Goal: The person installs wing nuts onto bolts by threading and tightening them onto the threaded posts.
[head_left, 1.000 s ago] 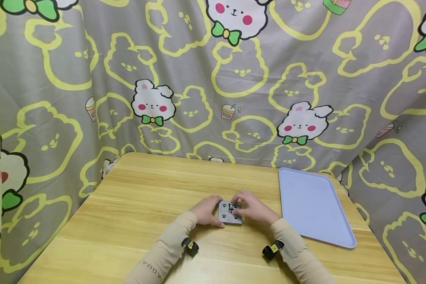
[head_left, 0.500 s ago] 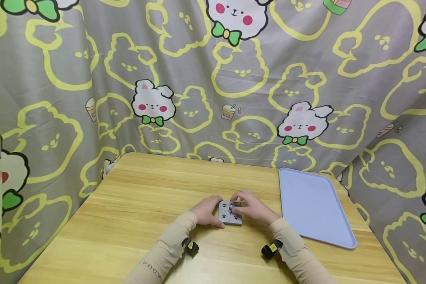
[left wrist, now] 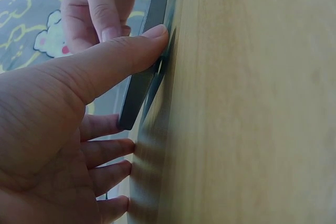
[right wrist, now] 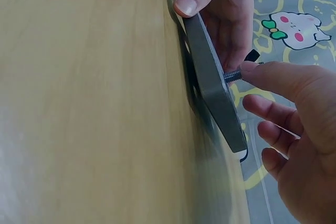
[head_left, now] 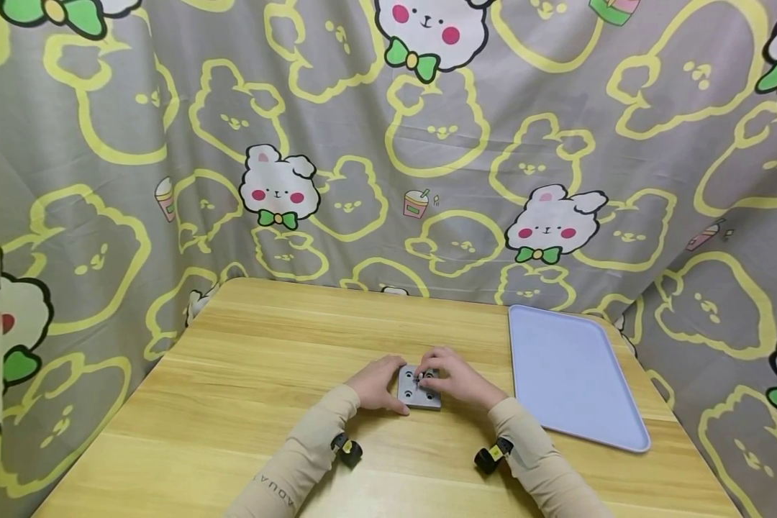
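A square grey metal plate [head_left: 421,403] with several round holes lies on the table. My left hand [head_left: 375,385] grips its left side, thumb at the near edge and fingers at the far one. In the left wrist view the thumb overlaps the rim of the plate [left wrist: 137,95]. My right hand [head_left: 460,380] pinches a small threaded screw [right wrist: 232,76] that stands out from the top face of the plate. A short black piece [right wrist: 253,55] shows just beyond the screw; its link to the screw is hidden by the fingertips. The other right fingers are loosely bent.
A pale blue tray [head_left: 576,381] lies on the right side of the wooden table [head_left: 285,345]. A patterned curtain [head_left: 362,108] hangs behind and at both sides. Each wrist wears a small black camera on a strap.
My right fingers have shifted slightly at the screw, and the right wrist has edged a little to the left. The left hand and the plate stay in place.
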Demonstrator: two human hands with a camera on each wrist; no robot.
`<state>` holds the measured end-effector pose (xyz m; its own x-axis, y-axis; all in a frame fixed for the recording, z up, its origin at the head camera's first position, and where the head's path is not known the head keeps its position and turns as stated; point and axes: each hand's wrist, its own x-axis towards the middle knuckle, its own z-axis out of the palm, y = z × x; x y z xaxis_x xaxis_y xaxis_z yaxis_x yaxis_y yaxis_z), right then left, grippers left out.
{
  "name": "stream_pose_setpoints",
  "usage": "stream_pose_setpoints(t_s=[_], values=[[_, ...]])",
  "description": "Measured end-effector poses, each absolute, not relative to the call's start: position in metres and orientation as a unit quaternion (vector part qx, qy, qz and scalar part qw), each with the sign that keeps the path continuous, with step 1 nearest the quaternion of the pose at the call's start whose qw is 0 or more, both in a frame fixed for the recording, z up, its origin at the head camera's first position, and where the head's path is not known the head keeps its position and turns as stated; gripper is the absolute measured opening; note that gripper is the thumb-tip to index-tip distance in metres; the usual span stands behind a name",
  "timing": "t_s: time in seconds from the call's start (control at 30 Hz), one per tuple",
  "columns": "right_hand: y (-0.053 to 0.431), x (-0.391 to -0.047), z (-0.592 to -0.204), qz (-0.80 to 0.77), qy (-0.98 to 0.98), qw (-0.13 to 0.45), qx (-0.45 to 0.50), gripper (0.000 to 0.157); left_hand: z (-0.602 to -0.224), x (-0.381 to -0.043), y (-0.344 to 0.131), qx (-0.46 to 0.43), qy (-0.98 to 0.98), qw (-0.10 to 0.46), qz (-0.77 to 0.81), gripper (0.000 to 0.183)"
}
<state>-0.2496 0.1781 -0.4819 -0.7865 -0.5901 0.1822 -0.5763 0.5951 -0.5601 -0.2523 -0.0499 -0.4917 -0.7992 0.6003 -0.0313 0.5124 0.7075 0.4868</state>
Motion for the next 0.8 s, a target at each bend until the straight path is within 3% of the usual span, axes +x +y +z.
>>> stream_pose_setpoints(t_s=[0.3,0.8], values=[[0.174,-0.252,-0.489,-0.304,0.891,-0.041,-0.334,0.006,-0.491,-0.252,-0.051,0.299,0.919,0.1,0.236,0.091],[0.162,-0.246,-0.489,-0.281,0.91,-0.054,-0.301,0.019,-0.493,-0.253,-0.05,0.305,0.918,0.087,0.237,0.091]])
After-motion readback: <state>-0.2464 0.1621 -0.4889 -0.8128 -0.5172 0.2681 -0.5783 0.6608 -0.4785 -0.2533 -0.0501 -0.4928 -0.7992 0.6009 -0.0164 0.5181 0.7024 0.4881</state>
